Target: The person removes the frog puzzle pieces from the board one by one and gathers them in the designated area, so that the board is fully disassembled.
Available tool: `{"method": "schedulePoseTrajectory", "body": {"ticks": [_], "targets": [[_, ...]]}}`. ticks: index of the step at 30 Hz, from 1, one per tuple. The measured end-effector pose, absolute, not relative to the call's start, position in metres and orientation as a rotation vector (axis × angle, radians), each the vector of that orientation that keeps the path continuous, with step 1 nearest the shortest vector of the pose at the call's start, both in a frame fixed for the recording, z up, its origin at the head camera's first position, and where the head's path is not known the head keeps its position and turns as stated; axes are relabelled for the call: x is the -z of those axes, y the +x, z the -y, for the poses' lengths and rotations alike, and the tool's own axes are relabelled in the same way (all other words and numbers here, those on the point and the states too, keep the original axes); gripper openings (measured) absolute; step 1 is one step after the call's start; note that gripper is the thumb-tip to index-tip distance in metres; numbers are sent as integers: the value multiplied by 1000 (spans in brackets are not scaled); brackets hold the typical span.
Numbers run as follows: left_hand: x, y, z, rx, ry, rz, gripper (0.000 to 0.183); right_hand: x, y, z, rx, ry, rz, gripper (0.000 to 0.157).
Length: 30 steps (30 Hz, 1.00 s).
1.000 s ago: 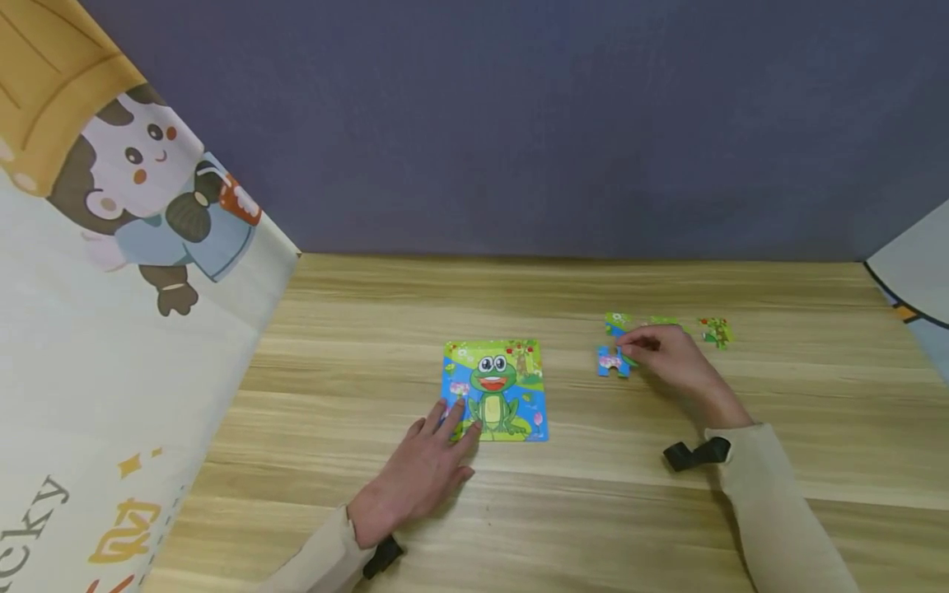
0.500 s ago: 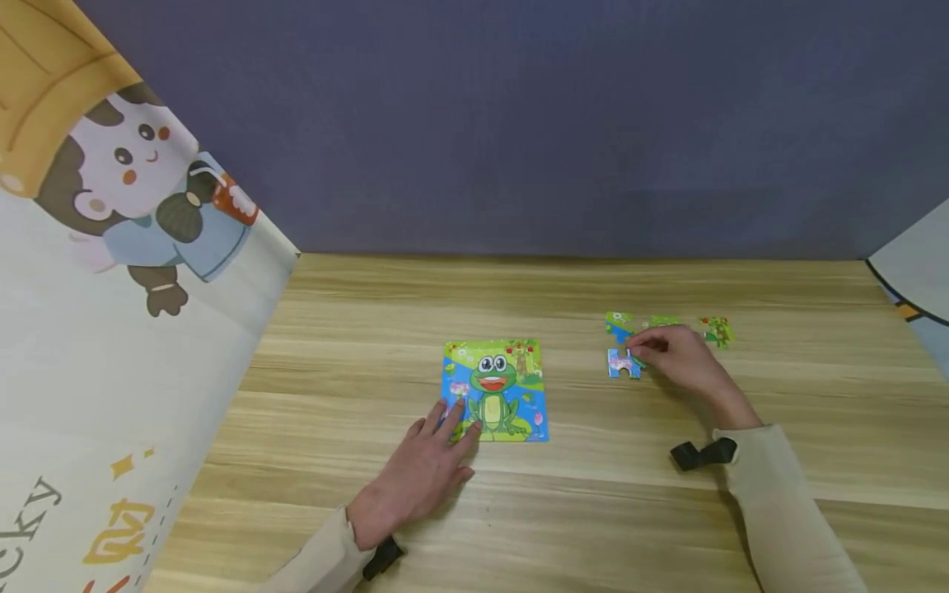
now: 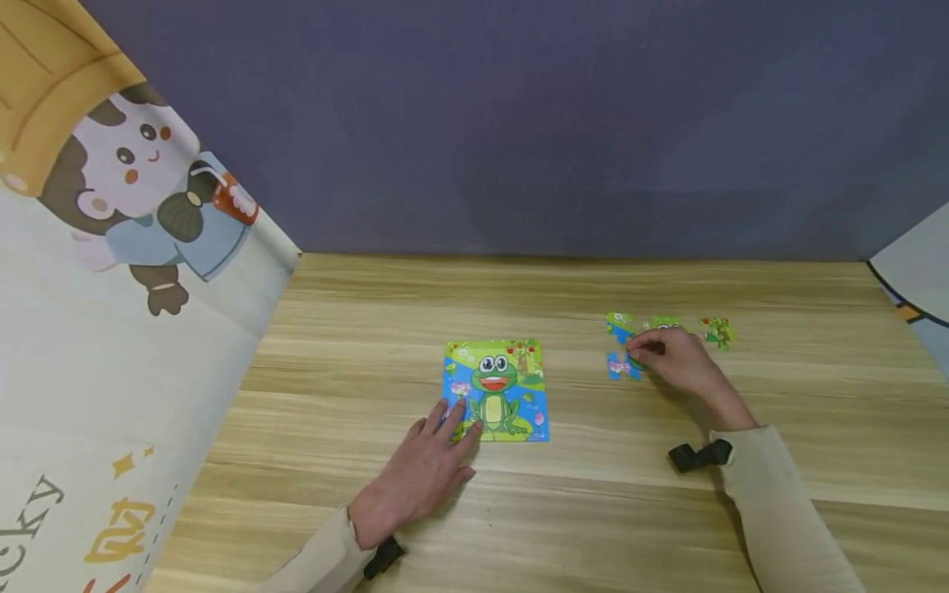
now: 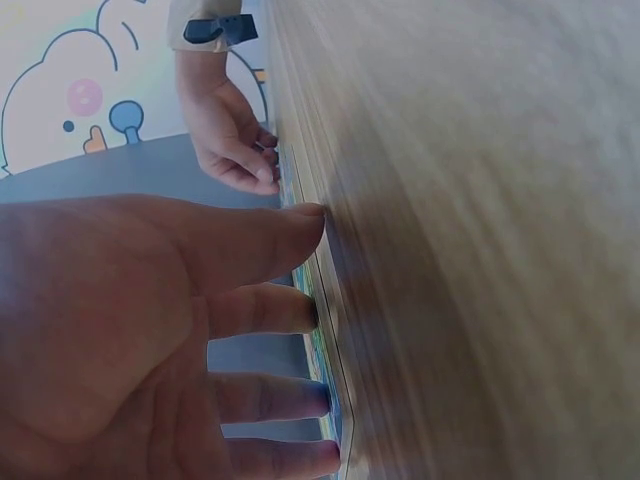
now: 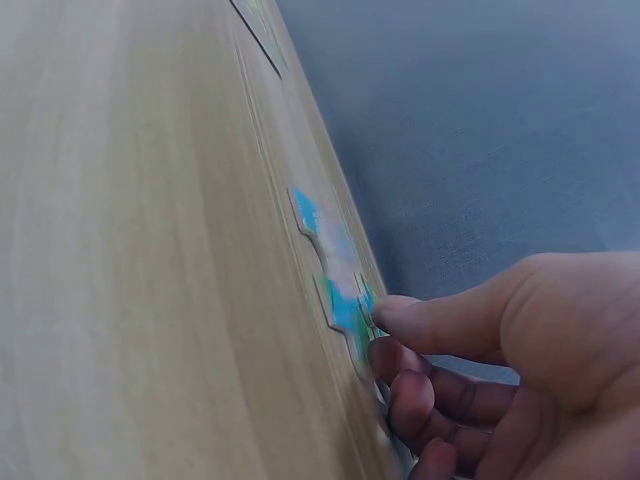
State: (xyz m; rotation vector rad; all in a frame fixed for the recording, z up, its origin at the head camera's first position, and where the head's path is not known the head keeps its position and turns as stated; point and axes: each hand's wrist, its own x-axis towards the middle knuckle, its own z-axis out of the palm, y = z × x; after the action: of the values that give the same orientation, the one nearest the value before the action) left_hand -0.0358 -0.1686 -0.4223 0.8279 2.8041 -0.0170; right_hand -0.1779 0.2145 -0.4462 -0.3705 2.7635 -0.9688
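Observation:
My left hand (image 3: 423, 473) lies with spread, fairly straight fingers on the lower left of a square frog picture (image 3: 493, 383). The left wrist view shows its fingertips along the picture's edge. Over to the right, my right hand (image 3: 678, 360) pinches a blue jigsaw piece (image 3: 617, 366) with a pink flower by its right edge, between thumb and forefinger. That piece lies low at the wood in the right wrist view, its notched side (image 5: 340, 285) facing the camera. Just behind it sits a green-and-blue corner piece (image 3: 619, 323).
More pieces stand in a row at the back: a green piece with white eyes (image 3: 665, 323), partly behind the right hand, and a tree piece (image 3: 717, 331). A dark blue panel (image 3: 563, 132) rises behind the wooden table (image 3: 563, 511); a cartoon-printed wall (image 3: 111, 346) borders the left.
The right hand has shifted the flower piece slightly to the right, nearly under the corner piece, then a touch toward the person. The left hand keeps its place on the frog picture.

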Motion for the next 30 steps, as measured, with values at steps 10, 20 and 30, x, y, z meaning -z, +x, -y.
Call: {"method": "schedulePoseTrajectory", "body": {"ticks": [10,20,30], "targets": [[422,-47,154,22,778,-2801,56,442,-199,-224,963,-396,-2754,17],[420,-52,146,77,735,-2803,59,437,-210,-210,1040,-461,-2740,19],[420,-56,146,125,815,-2854,56,434,-204,-162,1104,-565,-2727,17]]}}
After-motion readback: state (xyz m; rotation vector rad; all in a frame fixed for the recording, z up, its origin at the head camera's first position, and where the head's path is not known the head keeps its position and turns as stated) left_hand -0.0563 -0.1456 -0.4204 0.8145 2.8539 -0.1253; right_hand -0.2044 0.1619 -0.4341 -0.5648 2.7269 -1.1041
